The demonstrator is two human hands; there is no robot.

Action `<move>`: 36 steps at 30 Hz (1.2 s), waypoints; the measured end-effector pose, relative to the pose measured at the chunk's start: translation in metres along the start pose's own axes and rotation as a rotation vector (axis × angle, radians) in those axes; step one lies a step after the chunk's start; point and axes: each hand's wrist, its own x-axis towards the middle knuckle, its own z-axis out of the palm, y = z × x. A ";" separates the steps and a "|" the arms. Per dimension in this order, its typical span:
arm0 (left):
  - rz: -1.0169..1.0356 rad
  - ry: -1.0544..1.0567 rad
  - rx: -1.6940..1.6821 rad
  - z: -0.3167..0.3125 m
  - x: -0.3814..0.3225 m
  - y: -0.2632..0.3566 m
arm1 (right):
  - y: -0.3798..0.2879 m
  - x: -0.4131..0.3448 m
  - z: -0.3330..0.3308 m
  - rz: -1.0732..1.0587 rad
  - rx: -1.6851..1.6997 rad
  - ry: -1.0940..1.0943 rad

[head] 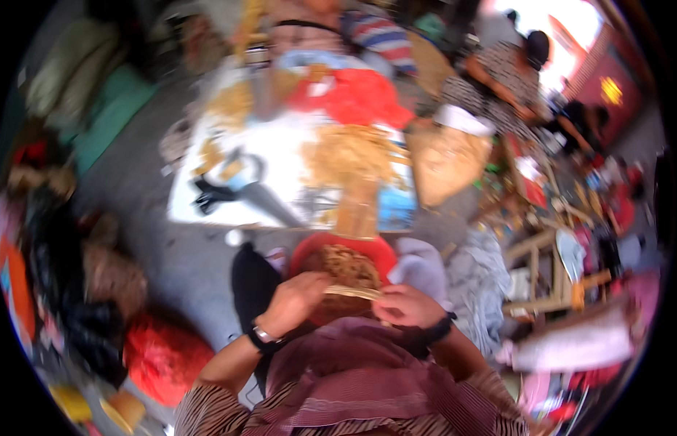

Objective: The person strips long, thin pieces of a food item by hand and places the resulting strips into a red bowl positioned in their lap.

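Between my two hands a thin pale tan strip [352, 292] is stretched, roughly level, above a red basin [383, 252]. My left hand [296, 302] grips its left end, fingers bent over it. At the other end my right hand [409, 306] pinches the strip. Inside the basin lies a heap of small brown pieces [349, 261], too blurred to name. A tan board or block [357, 210] juts from the table edge over the basin's far rim. The basin sits between my knees, before my pink checked apron [366, 376].
On the white table [284, 139] are a tan pile of strips [349, 152], red plastic sheeting [360, 95] and a black-handled tool [213, 196]. A red bag [164, 357] lies on the floor. One person [306, 32] is across the table; others [507, 76] sit at upper right.
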 end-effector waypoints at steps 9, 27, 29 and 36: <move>0.003 0.027 0.083 0.017 0.016 0.015 | 0.026 -0.018 -0.013 -0.048 0.186 -0.043; -1.075 -0.645 -1.656 0.049 0.015 -0.005 | 0.058 0.032 0.002 -0.607 -1.135 0.463; -1.084 -0.602 -1.314 0.053 0.014 0.011 | 0.071 0.036 -0.017 -0.456 -1.140 0.363; -0.735 -0.422 -1.114 0.046 0.010 0.029 | 0.049 0.026 -0.004 -0.197 -0.138 0.254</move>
